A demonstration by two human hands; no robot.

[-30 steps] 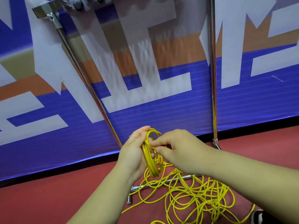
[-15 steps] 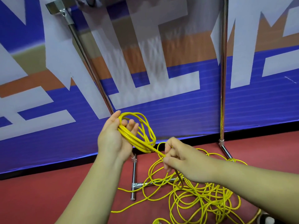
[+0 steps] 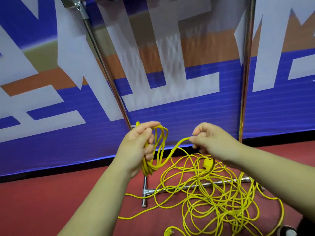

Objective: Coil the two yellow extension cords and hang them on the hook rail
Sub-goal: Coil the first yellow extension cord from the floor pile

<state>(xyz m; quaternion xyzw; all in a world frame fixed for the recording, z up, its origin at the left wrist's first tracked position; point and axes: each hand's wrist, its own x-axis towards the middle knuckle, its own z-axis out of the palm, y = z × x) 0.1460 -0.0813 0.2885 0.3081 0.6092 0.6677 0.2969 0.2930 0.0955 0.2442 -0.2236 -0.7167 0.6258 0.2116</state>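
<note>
Both hands are raised in front of a blue, white and orange banner (image 3: pixel 187 116), each holding yellow cord. The left hand (image 3: pixel 136 147) has its fingers curled round a small coil (image 3: pixel 159 145) of several loops. The coil hangs upright from the grip, its lower end dangling beside the wrist, and the thumb lies along the top of the loops. A short cord end (image 3: pixel 137 123) pokes up just behind that thumb. From the bottom of the coil a single strand (image 3: pixel 173 150) rises in a curve to the right hand (image 3: pixel 213 142), which pinches it between thumb and fingertips, the other fingers curled beneath. The hands are apart, with the strand slack between them.

Below the right hand the cord drops to a loose tangle (image 3: pixel 213 201) spread on the red floor (image 3: pixel 51 201). Where one cord ends and the other begins in that heap I cannot tell. A yellow connector block (image 3: pixel 208 163) lies at the far edge of the tangle, and a plug (image 3: pixel 170 232) lies at its near edge. The tangle drapes over the chrome base bar (image 3: pixel 170 189) of a metal rack. Its left upright (image 3: pixel 105 74) and right upright (image 3: pixel 245 82) rise in front of the banner, with a corner bracket (image 3: pixel 73 4) at the top left.
</note>
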